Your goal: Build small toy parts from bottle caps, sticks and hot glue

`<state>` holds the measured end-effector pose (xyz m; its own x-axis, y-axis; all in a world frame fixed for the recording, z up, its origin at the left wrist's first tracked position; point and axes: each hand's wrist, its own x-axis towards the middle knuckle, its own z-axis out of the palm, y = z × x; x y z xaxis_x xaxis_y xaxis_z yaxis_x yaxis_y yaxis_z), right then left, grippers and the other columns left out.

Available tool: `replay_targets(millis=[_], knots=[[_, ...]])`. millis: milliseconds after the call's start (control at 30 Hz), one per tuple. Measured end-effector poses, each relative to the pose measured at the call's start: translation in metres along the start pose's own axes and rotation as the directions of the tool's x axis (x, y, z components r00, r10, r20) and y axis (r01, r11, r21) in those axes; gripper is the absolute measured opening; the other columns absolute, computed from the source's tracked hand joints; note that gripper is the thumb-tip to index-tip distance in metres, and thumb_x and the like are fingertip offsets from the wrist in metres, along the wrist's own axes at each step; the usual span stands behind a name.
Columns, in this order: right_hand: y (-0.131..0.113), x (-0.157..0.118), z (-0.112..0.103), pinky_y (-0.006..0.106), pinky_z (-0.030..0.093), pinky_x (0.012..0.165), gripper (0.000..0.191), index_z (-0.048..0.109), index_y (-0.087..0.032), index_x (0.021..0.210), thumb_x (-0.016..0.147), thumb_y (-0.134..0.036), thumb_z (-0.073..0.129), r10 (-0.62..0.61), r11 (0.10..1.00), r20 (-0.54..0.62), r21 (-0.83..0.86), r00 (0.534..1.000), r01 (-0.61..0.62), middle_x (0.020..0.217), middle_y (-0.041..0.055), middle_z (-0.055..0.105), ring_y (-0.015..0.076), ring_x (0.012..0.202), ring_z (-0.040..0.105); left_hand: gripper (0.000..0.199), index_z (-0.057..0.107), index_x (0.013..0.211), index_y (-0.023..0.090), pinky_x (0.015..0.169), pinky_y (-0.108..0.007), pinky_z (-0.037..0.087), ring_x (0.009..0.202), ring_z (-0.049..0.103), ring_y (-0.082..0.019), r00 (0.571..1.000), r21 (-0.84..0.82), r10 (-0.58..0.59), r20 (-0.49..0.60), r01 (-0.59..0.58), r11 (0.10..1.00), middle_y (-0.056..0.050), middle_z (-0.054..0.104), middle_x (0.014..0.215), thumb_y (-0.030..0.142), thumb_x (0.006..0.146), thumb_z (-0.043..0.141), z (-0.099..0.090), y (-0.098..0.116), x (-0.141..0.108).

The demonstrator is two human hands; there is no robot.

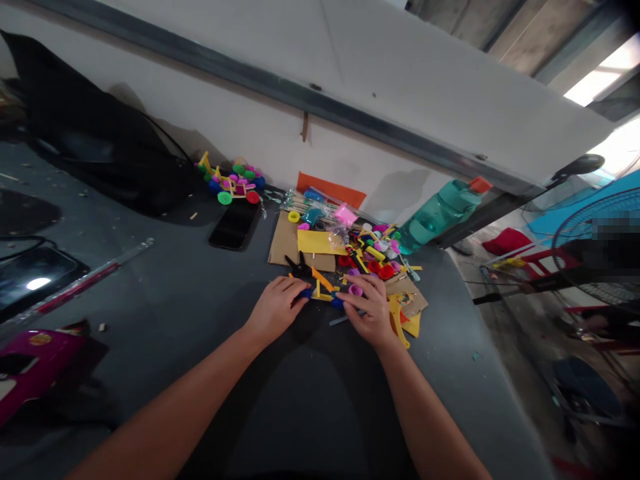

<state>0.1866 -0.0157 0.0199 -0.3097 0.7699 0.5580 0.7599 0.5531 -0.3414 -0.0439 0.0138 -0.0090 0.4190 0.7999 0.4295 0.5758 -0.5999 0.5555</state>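
- Small assembly [323, 296]: open yellow frame, thin bars, blue round part at each end; partly covered by fingers.
- Position: low over or on grey table [300, 413], between the hands, just beside black-handled tool [299, 268] and orange strip [323, 279].
- Left hand [274, 310]: thumb and fingers pinching one blue end.
- Right hand [369, 310]: fingers spread at other end; firmness of grip cannot be told.

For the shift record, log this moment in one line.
left hand: blue piece | right hand: second blue piece | between: yellow frame | nearby: black tool
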Motion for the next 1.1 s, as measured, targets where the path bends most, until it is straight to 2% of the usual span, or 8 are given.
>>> replay_targets(millis=[233,667,833,900,1100], knots=[[-0.0030,0.0008,-0.0013,0.047,0.037,0.094,0.035,0.065,-0.033,0.105,0.076,-0.017,0.056,0.013,1.000,0.018,0.001,1.000,-0.013,0.122,-0.0002,0.055,0.0246,0.112,0.045,0.025,0.058,0.105,0.021,0.086,-0.040,0.044,0.095,0.054,-0.021,1.000,0.002,-0.005,0.002,0.005,1.000,-0.004,0.064,0.102,0.020,0.080,0.057,0.0002,-0.0001,0.0006],[-0.0014,-0.0009,0.0006,0.048,0.037,0.093,0.035,0.064,-0.033,0.104,0.075,-0.017,0.057,-0.007,1.000,0.004,-0.003,1.000,0.007,0.120,0.0004,0.057,0.0250,0.111,0.046,0.024,0.058,0.105,0.021,0.084,-0.040,0.045,0.095,0.055,-0.021,1.000,-0.001,0.006,0.000,-0.006,1.000,-0.005,0.064,0.101,0.020,0.081,0.055,-0.0005,-0.0003,0.0010],[0.0011,0.0009,-0.0035,0.047,0.036,0.095,0.036,0.057,-0.025,0.115,0.080,-0.021,0.053,0.130,0.991,-0.052,0.043,0.990,-0.128,0.117,0.0062,0.058,0.0241,0.110,0.050,0.023,0.058,0.104,0.020,0.084,-0.040,0.045,0.095,0.055,-0.021,1.000,0.022,0.017,-0.001,-0.017,1.000,-0.006,0.064,0.100,0.022,0.082,0.055,-0.0010,-0.0009,0.0015],[0.0027,0.0016,-0.0033,0.046,0.036,0.095,0.031,0.058,-0.024,0.111,0.081,-0.023,0.053,0.170,0.985,-0.077,0.047,0.982,-0.167,0.114,0.0068,0.059,0.0234,0.109,0.051,0.022,0.058,0.104,0.019,0.084,-0.039,0.045,0.095,0.054,-0.021,1.000,0.028,0.013,0.001,-0.013,1.000,-0.006,0.064,0.100,0.022,0.082,0.054,-0.0010,-0.0014,0.0013],[0.0064,0.0022,0.0059,0.044,0.038,0.093,0.020,0.066,-0.025,0.097,0.077,-0.026,0.063,0.133,0.991,-0.075,0.026,0.988,-0.131,0.109,0.0056,0.061,0.0225,0.104,0.052,0.022,0.058,0.104,0.020,0.085,-0.041,0.045,0.094,0.054,-0.021,1.000,0.030,0.022,-0.004,-0.022,0.999,-0.006,0.063,0.100,0.023,0.083,0.054,0.0007,-0.0028,0.0011]])
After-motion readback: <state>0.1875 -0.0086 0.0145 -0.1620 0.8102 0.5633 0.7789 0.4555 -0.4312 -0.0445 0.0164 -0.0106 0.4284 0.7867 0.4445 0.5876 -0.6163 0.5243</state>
